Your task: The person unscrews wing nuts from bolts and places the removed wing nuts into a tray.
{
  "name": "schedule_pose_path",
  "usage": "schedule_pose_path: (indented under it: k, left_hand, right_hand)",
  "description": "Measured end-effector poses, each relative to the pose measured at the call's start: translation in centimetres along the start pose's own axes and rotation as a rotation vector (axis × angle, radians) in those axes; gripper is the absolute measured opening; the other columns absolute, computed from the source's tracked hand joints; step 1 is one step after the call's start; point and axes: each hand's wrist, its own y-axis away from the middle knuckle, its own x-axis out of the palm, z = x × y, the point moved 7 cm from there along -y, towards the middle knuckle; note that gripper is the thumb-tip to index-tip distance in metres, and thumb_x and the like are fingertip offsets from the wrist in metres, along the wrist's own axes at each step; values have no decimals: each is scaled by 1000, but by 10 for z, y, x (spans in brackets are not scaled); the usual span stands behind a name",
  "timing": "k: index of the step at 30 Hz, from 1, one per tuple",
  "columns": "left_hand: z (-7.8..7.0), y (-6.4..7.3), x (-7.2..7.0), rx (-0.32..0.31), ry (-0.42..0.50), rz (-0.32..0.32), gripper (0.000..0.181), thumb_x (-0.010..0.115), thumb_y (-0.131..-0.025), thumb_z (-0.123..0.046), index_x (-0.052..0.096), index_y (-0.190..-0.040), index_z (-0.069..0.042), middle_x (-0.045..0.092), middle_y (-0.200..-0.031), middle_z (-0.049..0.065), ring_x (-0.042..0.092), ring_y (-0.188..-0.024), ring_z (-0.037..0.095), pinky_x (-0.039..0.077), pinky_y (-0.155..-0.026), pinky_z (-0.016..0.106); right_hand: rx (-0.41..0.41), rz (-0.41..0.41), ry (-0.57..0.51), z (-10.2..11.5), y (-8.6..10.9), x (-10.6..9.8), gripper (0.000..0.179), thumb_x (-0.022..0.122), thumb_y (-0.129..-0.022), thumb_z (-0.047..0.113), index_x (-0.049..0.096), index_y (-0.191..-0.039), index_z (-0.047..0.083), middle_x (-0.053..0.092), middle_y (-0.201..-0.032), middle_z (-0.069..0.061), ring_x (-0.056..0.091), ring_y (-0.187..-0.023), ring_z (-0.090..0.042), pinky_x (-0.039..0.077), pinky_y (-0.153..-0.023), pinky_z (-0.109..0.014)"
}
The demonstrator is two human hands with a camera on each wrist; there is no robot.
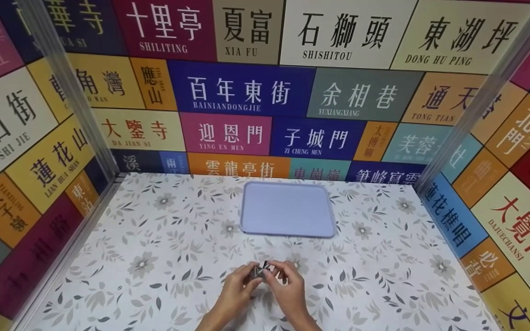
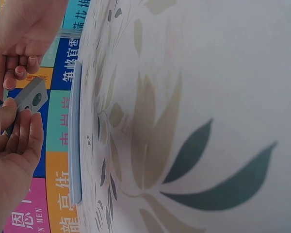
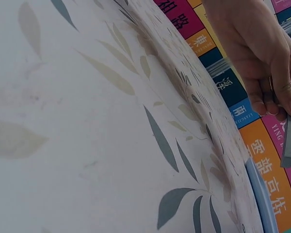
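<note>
A small grey metal piece (image 1: 260,269) is held just above the floral table (image 1: 164,257) near its front edge, between both hands. My left hand (image 1: 251,276) pinches it from the left and my right hand (image 1: 271,275) pinches it from the right. The left wrist view shows the metal piece (image 2: 32,97) as a flat plate with a round hole, with my left hand (image 2: 9,124) below it and my right hand (image 2: 19,65) above it. In the right wrist view, fingers (image 3: 276,92) grip the top of the grey piece (image 3: 290,138), which hangs down edge-on.
A flat lavender tray (image 1: 288,209) lies on the table beyond the hands, with nothing on it; its rim (image 2: 75,145) shows in the left wrist view. Walls covered with colourful signs (image 1: 242,89) close in the table at the back and on both sides.
</note>
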Motion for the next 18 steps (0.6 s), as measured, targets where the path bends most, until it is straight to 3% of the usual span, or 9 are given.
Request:
schedule_pose_path:
  k: [12, 18]
  left_hand:
    - [1, 1, 0, 1, 6, 7, 33, 67, -95, -20, 66, -122, -1, 67, -93, 6, 57, -78, 0, 56, -69, 20]
    - [1, 1, 1, -17, 8, 17, 35, 66, -95, -21, 65, -123, -1, 67, -94, 5, 57, -78, 0, 56, -69, 20]
  right_hand:
    - [-75, -21, 10, -1, 1, -1, 23, 77, -75, -13, 73, -95, -1, 58, -71, -10, 47, -60, -27, 38, -49, -40]
    - [-37, -21, 27, -4, 0, -3, 21, 77, -77, -12, 73, -93, 0, 57, -71, -9, 47, -60, -25, 39, -49, -26]
